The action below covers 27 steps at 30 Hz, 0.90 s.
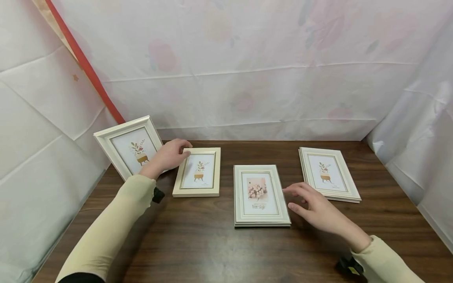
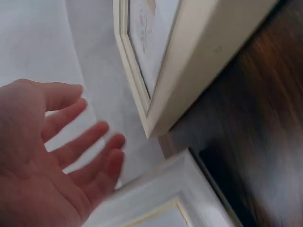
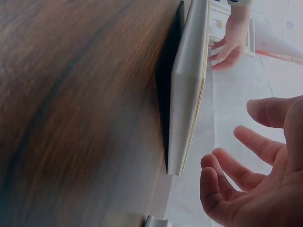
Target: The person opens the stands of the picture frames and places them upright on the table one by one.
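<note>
My left hand (image 1: 169, 155) hovers between a tilted white photo frame (image 1: 136, 147) and a cream frame (image 1: 198, 173) lying flat, both with a potted-plant print. In the left wrist view its fingers are spread, slightly bent and hold nothing; a cream frame's corner (image 2: 165, 90) lies beyond them. My right hand (image 1: 316, 206) is beside the right edge of a white frame (image 1: 262, 196) with a pink flower print, apparently stacked on another. The right wrist view shows loosely bent fingers, apart from that frame's side (image 3: 187, 109). What supports the tilted frame is hidden.
Another white plant-print frame (image 1: 327, 175), with a second edge under it, lies at the right. The dark wooden table (image 1: 198, 243) ends at a pale flowered curtain (image 1: 247, 94). A red strip (image 1: 85, 63) runs down behind the tilted frame.
</note>
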{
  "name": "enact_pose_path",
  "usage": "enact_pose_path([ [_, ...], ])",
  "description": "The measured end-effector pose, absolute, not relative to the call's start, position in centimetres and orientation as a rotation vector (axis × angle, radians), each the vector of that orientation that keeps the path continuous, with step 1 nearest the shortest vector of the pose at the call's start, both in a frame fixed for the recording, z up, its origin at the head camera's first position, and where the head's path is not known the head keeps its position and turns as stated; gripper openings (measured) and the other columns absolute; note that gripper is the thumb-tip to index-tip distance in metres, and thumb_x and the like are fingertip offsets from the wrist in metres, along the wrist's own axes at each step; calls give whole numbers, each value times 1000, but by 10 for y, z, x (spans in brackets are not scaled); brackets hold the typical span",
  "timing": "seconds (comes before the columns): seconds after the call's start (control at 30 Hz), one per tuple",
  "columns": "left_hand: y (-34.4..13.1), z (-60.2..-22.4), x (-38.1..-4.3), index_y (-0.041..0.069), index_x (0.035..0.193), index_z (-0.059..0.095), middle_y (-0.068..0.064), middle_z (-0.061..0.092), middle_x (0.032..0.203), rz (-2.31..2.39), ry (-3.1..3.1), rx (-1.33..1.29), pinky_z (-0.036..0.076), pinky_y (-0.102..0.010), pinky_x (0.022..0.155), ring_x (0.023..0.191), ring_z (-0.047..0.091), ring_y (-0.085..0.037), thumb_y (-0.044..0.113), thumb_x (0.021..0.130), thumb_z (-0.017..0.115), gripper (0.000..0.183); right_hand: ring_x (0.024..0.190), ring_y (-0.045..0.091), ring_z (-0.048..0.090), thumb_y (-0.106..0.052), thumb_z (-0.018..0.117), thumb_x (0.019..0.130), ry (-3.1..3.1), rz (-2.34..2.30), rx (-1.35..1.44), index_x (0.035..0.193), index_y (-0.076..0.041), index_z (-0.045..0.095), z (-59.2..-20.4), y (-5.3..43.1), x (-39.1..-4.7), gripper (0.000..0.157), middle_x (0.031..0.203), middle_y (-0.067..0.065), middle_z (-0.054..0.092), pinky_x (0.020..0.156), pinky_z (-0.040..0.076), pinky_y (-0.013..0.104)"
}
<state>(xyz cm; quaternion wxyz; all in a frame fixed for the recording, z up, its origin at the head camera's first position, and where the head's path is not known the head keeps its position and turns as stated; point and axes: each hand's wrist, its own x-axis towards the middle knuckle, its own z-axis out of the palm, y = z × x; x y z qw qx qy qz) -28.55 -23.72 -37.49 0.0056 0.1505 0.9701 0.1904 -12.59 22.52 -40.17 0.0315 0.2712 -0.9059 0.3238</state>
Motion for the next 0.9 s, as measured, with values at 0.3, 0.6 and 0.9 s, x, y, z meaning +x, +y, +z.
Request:
enact_pose_path([
  [0.3, -233, -385, -292, 4, 142, 50, -26, 48, 143, 463, 2903, 361, 37, -58, 104, 130, 45, -43, 15, 101, 57, 43, 111, 24, 59, -14, 69, 95, -2783, 1001, 846, 128, -12, 63, -404, 225, -125, 34, 132, 4, 55, 71, 51, 33],
  [0.6, -226, -390, -295, 5, 140, 51, -26, 56, 131, 461, 2918, 221, 44, -36, 64, 79, 54, -27, 3, 95, 56, 46, 111, 24, 59, -17, 68, 96, -2784, 981, 845, 129, -13, 62, -405, 227, -125, 33, 132, 2, 55, 72, 52, 35],
  [0.9, -214, -388, -295, 0, 136, 53, -22, 64, 112, 448, 2965, 99, 45, -34, 55, 65, 56, -24, 5, 91, 56, 45, 112, 25, 59, -16, 68, 97, -2799, 1003, 822, 130, -13, 62, -405, 228, -125, 34, 133, 3, 54, 74, 52, 36],
])
